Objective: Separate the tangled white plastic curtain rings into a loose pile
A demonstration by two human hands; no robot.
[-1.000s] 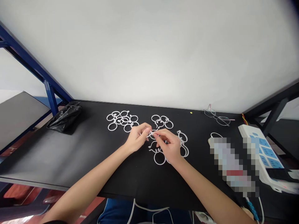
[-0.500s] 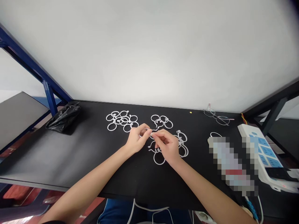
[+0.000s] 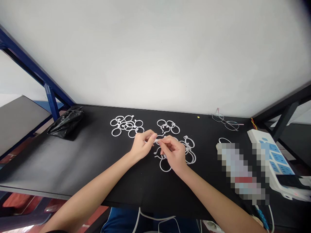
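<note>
My left hand [image 3: 143,144] and my right hand [image 3: 173,152] meet above the middle of the black table, fingertips almost touching. Both are closed in a pinch on one white plastic curtain ring [image 3: 156,140], mostly hidden by the fingers. Open-ended and looped rings [image 3: 165,165] lie under and in front of my right hand. More rings [image 3: 191,157] are heaped just right of it. Behind the hands sits a small group of rings [image 3: 175,129], at least one with its ends apart. To the left, several rings [image 3: 116,131] lie overlapping in a cluster and look closed.
A crumpled black plastic bag [image 3: 66,124] lies at the table's left end. Eyeglasses [image 3: 231,125] rest near the wall. On the right are a blurred-out flat object [image 3: 240,174] with a cable and a white power strip [image 3: 277,157]. The black table [image 3: 97,155] meets a white wall.
Both hands stay almost in place, still pinching the ring. The fingertips and the held ring have shifted slightly. The rings on the table have not visibly moved.
</note>
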